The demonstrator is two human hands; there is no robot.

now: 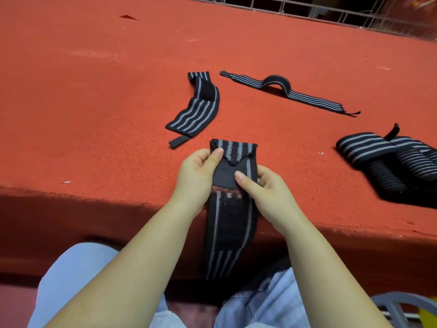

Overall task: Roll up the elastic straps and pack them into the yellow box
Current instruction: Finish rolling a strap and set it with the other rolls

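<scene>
A black elastic strap with grey stripes hangs over the near edge of the red table, its top end folded over. My left hand pinches the folded end on its left side, thumb on top. My right hand pinches the right side, thumb pressing the black patch. A second strap lies curved just beyond. A third strap lies stretched out with a hump in it, further back. A yellow corner shows at the bottom right; I cannot tell whether it is the box.
A heap of more black striped straps lies at the right of the red felt table. A wire grid runs along the far edge. A grey chair part is at the bottom right. My knees sit under the table edge.
</scene>
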